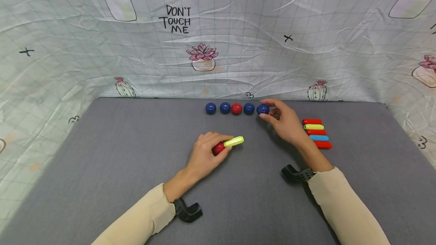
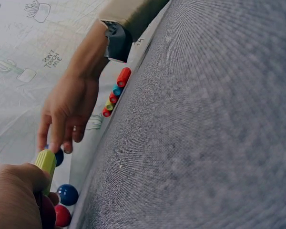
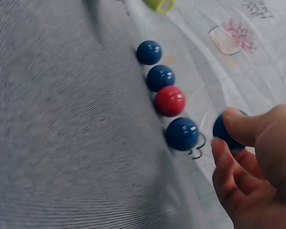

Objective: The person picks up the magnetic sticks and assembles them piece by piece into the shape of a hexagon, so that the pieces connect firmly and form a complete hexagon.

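Right hand (image 1: 287, 124) pinched a blue ball (image 1: 262, 109) at the right end of the ball row (image 1: 230, 108), by the mat's (image 1: 102, 162) far edge. Left hand (image 1: 206, 154) gripped a red ball (image 1: 218, 148) and a yellow peg (image 1: 234, 141) mid-mat. Coloured pegs (image 1: 316, 133) lay just right.

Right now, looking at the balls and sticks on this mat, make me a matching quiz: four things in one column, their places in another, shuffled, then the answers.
Things
1. red ball in row
2. blue ball at row's right end
3. yellow-green stick
4. light blue stick

Places
A. held by left hand
B. pinched by right hand
C. middle of the ball row
D. second from the near end of the stick stack

Pairs: 1-C, 2-B, 3-A, 4-D
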Motion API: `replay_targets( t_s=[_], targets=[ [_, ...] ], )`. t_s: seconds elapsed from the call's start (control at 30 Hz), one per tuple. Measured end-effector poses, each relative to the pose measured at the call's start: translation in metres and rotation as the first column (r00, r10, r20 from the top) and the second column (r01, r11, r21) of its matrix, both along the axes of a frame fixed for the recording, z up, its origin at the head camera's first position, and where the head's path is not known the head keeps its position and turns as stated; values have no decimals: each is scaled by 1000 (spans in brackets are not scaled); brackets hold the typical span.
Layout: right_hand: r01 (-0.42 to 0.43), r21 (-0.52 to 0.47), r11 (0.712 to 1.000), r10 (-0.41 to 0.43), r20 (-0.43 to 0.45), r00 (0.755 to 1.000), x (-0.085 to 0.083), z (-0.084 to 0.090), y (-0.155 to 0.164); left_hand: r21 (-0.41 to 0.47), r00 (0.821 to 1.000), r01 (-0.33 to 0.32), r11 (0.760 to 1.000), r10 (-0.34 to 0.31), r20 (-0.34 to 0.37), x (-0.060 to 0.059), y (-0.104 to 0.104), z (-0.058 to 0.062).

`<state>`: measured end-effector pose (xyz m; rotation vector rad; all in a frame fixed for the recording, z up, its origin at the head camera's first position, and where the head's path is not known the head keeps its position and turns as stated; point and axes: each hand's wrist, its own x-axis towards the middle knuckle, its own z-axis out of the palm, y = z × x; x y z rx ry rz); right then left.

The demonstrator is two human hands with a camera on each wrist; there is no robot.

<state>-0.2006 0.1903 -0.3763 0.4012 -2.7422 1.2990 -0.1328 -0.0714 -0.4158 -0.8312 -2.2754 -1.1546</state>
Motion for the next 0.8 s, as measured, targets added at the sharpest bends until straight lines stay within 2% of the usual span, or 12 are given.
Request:
replay_targets(
  t_s=[0.23,0.47,0.8],
  targets=[
    [-133,25,991,133,17,991,7,11,-2,16,999,-34,999,34,-14,-1,-1,1],
    [-292,25,956,292,-6,956,8,9,-4,28,998,-54,998,55,-41,-1,-2,0],
    [-406,19,914,405,13,914,12,10,-13,26,996,-76,997,77,-37,-2,-3,1]
  ],
)
